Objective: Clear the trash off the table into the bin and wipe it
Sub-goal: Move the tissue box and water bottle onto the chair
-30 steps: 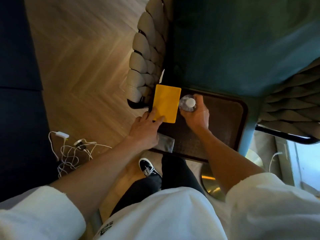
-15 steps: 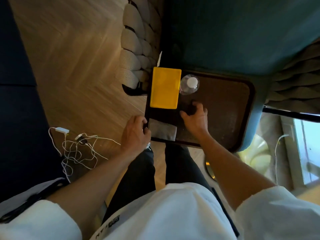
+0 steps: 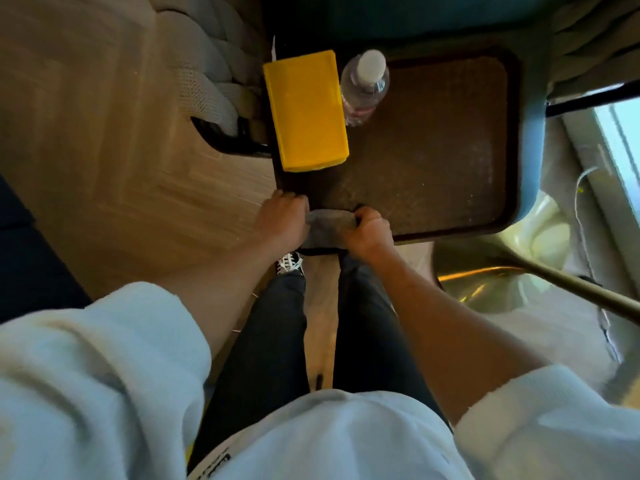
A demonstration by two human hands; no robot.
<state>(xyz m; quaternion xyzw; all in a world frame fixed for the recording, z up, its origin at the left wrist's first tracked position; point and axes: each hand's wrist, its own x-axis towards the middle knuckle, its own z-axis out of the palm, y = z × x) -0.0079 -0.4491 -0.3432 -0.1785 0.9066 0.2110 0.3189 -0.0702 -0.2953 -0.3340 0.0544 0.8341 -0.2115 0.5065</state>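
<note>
A small dark brown table (image 3: pixel 443 161) with a raised rim stands in front of me. A grey cloth (image 3: pixel 327 226) lies bunched at its near left edge. My right hand (image 3: pixel 367 233) grips the cloth's right end with curled fingers. On the cloth's left end my left hand (image 3: pixel 282 220) is curled at the table's near left corner. A yellow box (image 3: pixel 306 109) lies flat at the far left of the table. Beside it on the right stands a clear plastic bottle (image 3: pixel 363 88) with a white cap.
A woven grey chair (image 3: pixel 211 71) stands left of the table and a teal chair (image 3: pixel 415 15) behind it. A metal pole (image 3: pixel 568 292) and a shiny round base (image 3: pixel 491 289) sit at the lower right. My legs and one shoe (image 3: pixel 289 263) are below the table edge.
My right hand left the bottle and came back to the near edge, where it took the cloth. My left hand left the yellow box and moved to the cloth's left end.
</note>
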